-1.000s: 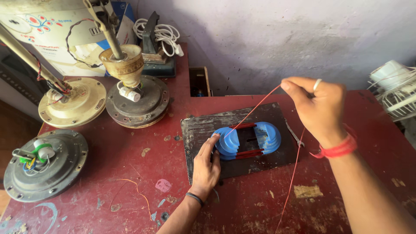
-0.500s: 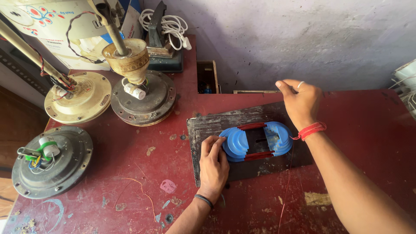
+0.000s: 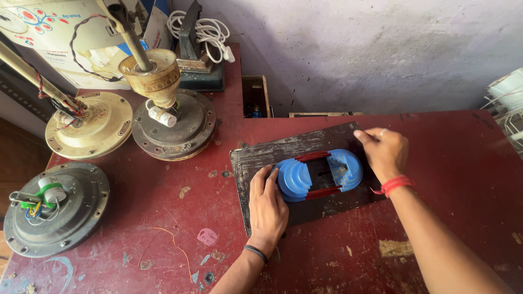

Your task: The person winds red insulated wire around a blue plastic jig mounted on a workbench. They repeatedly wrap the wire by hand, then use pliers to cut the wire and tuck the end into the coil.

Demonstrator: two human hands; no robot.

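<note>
— Red tabletop (image 3: 447,163), chipped paint, and going from the left: a dark grey fan motor (image 3: 54,209) with a green-capped part and loose wires is lying flat, then a cream fan motor (image 3: 90,124) and a brown one (image 3: 174,128) with its downrod are standing behind it. What is the left hand (image 3: 268,204) doing?

— It is lying flat, fingers together, pressing on the dark board (image 3: 256,158) and touching the left end of the blue winding former (image 3: 318,174). That former is sitting in the middle of the board, with red wire (image 3: 321,191) wrapped along both its long sides.

— And the right hand (image 3: 384,152)?

— It is hovering at the former's right end, fingers curled down onto the board's far edge. Whether it is pinching the wire, I cannot tell. I would judge a coil is being wound; another turn would need steady tension while the left hand is bracing the form.

— Any packaging?

— At the far left back, a white carton (image 3: 52,32) with a flower-like print and blue and red markings is leaning by the wall. Right of it, a dark iron (image 3: 193,51) is resting under a coiled white cord (image 3: 210,30).
</note>
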